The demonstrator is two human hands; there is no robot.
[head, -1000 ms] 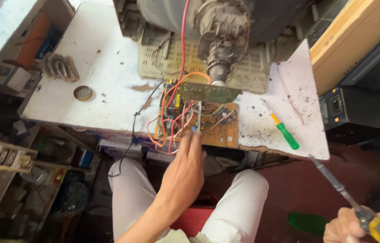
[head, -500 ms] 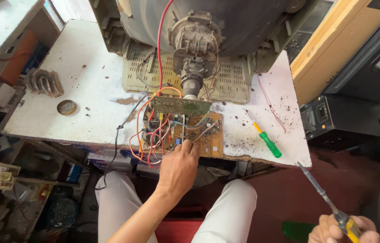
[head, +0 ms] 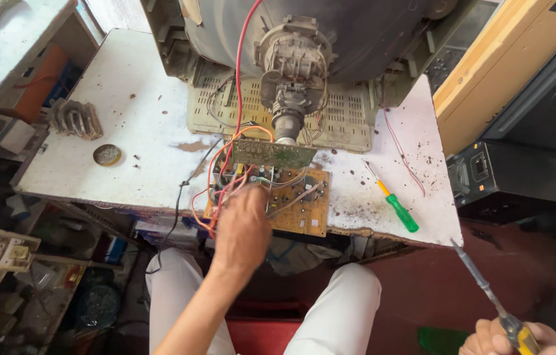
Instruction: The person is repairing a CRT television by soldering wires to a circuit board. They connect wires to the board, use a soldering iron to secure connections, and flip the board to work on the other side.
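Note:
My left hand (head: 242, 230) rests on the near left part of a brown circuit board (head: 298, 204) at the table's front edge, its fingers in among red and orange wires (head: 215, 181). A small green board (head: 271, 154) stands upright on the neck of an old picture tube (head: 294, 72) behind it. My right hand (head: 511, 336) is low at the right, off the table, shut on a screwdriver with a yellow handle (head: 482, 286) whose shaft points up and left.
A green-handled screwdriver (head: 393, 205) lies on the white table (head: 126, 144) right of the board. A round tin (head: 107, 155) and a ribbed metal part (head: 75, 119) sit at the left. Dark equipment boxes (head: 502, 174) stand at the right, cluttered shelves at the left.
The view has moved closer to the table. My left hand has stayed on the board's wires, shifting slightly. My right hand keeps the screwdriver low at the right.

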